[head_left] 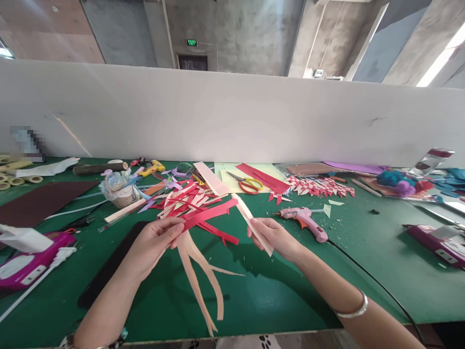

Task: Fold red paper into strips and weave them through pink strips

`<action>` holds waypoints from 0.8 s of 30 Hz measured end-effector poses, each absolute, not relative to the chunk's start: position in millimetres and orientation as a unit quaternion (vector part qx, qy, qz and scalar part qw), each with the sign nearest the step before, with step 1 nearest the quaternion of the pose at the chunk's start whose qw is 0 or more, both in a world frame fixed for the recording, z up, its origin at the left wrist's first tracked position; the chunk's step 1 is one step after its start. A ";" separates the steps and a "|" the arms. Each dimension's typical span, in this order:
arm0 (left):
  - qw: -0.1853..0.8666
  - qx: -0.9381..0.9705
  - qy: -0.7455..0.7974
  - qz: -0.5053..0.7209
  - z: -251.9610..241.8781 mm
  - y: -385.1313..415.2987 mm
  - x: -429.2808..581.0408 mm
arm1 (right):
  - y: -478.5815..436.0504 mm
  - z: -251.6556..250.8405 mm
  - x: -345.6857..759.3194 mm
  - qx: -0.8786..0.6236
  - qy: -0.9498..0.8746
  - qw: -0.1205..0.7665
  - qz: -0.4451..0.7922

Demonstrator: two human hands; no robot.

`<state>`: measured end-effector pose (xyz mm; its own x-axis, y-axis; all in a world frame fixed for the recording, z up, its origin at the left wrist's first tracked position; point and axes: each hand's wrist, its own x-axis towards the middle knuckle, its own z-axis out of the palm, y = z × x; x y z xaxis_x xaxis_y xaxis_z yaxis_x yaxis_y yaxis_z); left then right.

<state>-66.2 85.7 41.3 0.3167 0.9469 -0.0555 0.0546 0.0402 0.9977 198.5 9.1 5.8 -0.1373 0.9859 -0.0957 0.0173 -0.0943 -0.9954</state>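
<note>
Pinched in my left hand (160, 242) is a red paper strip (214, 213) that points right. Several long peach paper strips (203, 266) dangle below the same hand, over the table. My right hand (271, 235) grips a folded cream paper strip (249, 211), slanting up and left. Its upper end meets or overlaps the tip of the red strip; I cannot tell if they are joined. Behind my hands lies a heap of red and peach strips (178, 201). To the right of my right hand, a pink glue gun (305, 222) rests on the green table (276, 300).
Scissors (250, 184) lie on pale yellow paper beside wide red strips (267, 178). Woven red-and-white paper pieces (319, 186) are at the back right. A black phone-like slab (109, 271) is near my left forearm. Magenta power strips (39, 261) flank the workspace. A white partition (232, 116) stands behind.
</note>
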 end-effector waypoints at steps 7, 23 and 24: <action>0.575 0.574 0.431 0.391 38.1 88.0 -65.5 | 8.0 5.7 197.3 -0.481 -0.506 0.446 0.560; 0.581 0.582 0.430 0.373 34.3 88.2 -64.6 | 6.6 5.3 198.3 -0.455 -0.478 0.471 0.585; 0.578 0.585 0.432 0.371 34.5 88.3 -64.8 | 6.6 5.3 198.2 -0.454 -0.477 0.472 0.586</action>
<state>-64.8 88.3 34.5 0.3513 0.9340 -0.0651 0.0768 0.0406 0.9962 198.2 6.6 5.3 -0.1408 0.9866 -0.0820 -0.1208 -0.0994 -0.9877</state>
